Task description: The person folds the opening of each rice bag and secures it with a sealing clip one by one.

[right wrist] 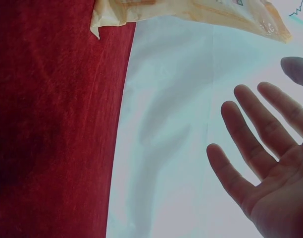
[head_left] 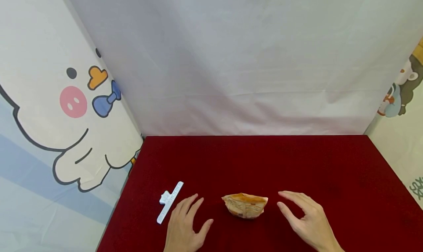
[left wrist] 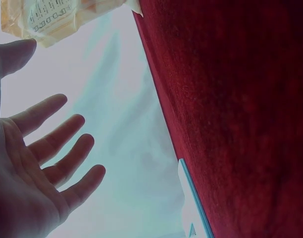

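Though either side of the snack packet (head_left: 245,205), both hands (head_left: 185,222) spread, empty

In front of me a dark red cloth (head_left: 297,164) covers the table, a plain white sheet (head_left: 231,61) hangs behind it, a cartoon-animal curtain (head_left: 59,109) closes off my left side, and another cartoon-printed curtain (head_left: 401,94) shows at my right.

We see both wrists cut off by the near edge, and the print on the snack bag (head_left: 245,205) is too small to read. The left wrist view crops the white clip (left wrist: 193,208) at its bottom edge.
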`<state>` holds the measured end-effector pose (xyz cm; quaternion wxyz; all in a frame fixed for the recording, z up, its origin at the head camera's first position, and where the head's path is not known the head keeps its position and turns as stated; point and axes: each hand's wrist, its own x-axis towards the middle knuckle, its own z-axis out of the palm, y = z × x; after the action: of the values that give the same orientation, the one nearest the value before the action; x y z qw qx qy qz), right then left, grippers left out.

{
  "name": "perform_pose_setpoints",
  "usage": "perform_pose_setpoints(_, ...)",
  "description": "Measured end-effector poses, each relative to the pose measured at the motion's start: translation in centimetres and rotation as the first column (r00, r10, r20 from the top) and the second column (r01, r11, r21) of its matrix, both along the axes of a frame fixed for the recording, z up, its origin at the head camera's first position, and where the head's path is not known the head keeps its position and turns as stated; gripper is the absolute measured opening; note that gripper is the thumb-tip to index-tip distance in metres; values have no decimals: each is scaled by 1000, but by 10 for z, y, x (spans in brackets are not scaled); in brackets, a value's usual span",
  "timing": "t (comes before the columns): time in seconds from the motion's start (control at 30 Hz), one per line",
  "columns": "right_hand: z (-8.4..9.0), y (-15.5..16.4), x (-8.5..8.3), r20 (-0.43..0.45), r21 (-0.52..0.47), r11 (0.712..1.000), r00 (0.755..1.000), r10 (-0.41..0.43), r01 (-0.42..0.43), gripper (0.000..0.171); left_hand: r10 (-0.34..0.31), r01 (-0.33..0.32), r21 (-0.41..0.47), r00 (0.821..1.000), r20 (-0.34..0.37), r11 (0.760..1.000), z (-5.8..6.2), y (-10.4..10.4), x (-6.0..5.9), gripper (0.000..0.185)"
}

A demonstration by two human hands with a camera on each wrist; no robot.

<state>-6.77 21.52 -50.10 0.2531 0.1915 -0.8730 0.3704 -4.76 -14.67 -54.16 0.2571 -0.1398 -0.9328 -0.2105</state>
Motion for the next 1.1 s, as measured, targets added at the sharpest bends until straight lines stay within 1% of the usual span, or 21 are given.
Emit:
perform_pose_setpoints(0.17,3,-1,-2,-9,-13,1000,1000,15,-15,45,5,-5,-4,1000,-7,1000,-1,0,0,64)
perform_pose_setpoints(0.4,4,-4,-4,-93,-32,998,995,48,-51,49,9,-9,-4,1000,-7,1000,0,0,0,63)
perform_pose_setpoints(0.63,7,-6,-9,-148,-41,995,986,81,-87,53,5,-5,12,1000,-6,1000,0,1,0,60)
perform_pose_setpoints(0.7,7,-7,-10,-166,-47,994,982,87,-96,52,2,-2,13,1000,-10,1000,1,2,-1,60)
perform_pose_setpoints(0.93,7,-10,-10,-164,-39,993,981,103,-111,52,-12,12,15,999,-38,1000,2,3,-2,57)
perform_pose_setpoints(1.1,8,-12,-12,-176,-27,990,975,133,-140,48,-20,21,9,999,-42,1000,4,4,-3,56)
